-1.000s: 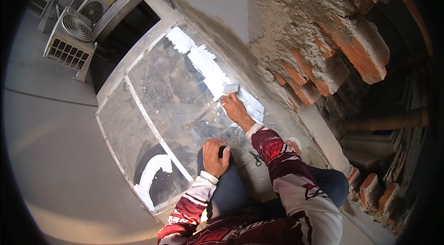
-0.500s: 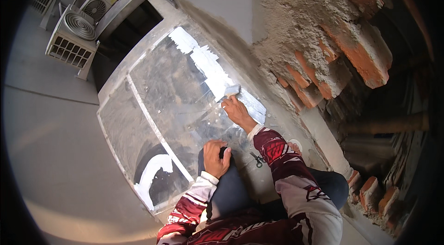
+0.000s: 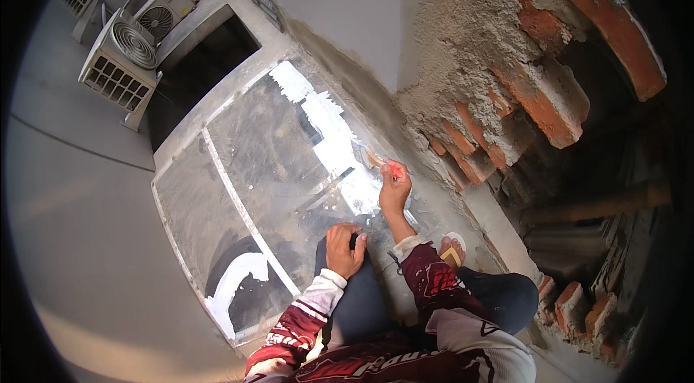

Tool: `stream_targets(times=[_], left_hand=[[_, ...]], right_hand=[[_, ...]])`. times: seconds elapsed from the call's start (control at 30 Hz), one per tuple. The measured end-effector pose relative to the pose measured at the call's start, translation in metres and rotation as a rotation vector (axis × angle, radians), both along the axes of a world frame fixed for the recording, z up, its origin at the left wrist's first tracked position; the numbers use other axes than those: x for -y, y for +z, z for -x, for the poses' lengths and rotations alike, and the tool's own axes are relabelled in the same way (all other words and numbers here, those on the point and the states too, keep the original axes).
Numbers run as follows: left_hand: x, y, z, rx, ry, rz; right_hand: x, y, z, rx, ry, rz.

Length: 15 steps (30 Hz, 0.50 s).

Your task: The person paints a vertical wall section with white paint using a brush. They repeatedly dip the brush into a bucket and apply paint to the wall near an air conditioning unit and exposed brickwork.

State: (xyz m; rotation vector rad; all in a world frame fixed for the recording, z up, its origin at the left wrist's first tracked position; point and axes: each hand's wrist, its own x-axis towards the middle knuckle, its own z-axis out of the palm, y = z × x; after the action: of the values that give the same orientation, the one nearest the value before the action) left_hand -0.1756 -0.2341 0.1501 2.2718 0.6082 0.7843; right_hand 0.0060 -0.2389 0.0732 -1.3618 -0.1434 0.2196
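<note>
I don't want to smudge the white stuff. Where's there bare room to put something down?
Two grey patches look bare: one left of the white strip, above the white curve; another between that strip and the white band. It's crowded where the right hand holds a paintbrush by the band, and lower down, around the left hand and flip-flop.

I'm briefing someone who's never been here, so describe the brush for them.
Start at the big grey surface bordered by white lines, then find the broad white strip down its right side. At that strip's right edge, the person's right-hand grip holds the brush. Its tan and red colouring sets it apart from the white and grey around it.
</note>
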Motion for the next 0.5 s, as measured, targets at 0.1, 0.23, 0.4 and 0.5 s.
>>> stream_targets(times=[0.1,0.23,0.4,0.5], left_hand=[[-0.003,-0.009,-0.005,0.033,0.005,0.038],[-0.007,-0.02,-0.017,0.084,-0.01,0.062],[-0.006,-0.032,-0.042,0.054,-0.086,0.129],[0.005,-0.04,-0.056,0.04,-0.154,0.124]], right_hand=[[0.032,0.03,0.004,-0.309,-0.159,-0.36],[0.1,0.088,0.006,-0.474,-0.245,-0.582],[0.209,0.206,0.028,-0.363,-0.277,-0.702],[0.301,0.266,0.045,-0.055,-0.259,-0.731]])
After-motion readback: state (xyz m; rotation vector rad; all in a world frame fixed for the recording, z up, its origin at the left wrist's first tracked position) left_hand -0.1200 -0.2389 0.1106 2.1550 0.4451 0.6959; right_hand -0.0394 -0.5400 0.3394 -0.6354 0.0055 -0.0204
